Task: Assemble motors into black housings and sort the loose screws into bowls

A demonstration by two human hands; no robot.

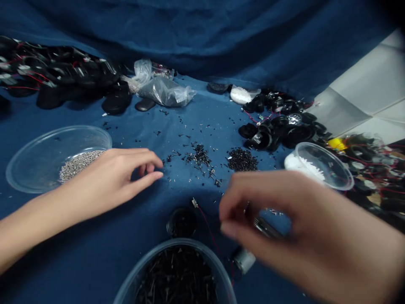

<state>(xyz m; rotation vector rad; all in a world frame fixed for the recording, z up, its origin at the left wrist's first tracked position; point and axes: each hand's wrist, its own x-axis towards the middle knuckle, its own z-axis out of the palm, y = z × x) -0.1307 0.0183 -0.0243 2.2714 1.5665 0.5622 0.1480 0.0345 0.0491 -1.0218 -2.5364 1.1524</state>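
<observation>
My left hand (126, 171) hovers in front of the tub of small silver pieces. Its thumb and forefinger are a little apart and I see nothing between them; a scatter of black screws (199, 156) lies just beyond its fingertips. My right hand (281, 219), larger and smeared by motion, is curled with thumb and forefinger brought together; whatever they may pinch is hidden. Beside and below it are a metal cylinder like a small motor (243, 260) and a thin red wire (207, 226) ending in a white connector (194, 203). A round black part (182, 222) stands near them.
A tub of black screws (177, 242) is at the front. Left is a clear tub (28, 147); right, a tub (344, 171) with white pieces. A small black heap (242, 159), plastic bags (167, 90) and piles of black wired housings (281, 131) lie around the blue cloth.
</observation>
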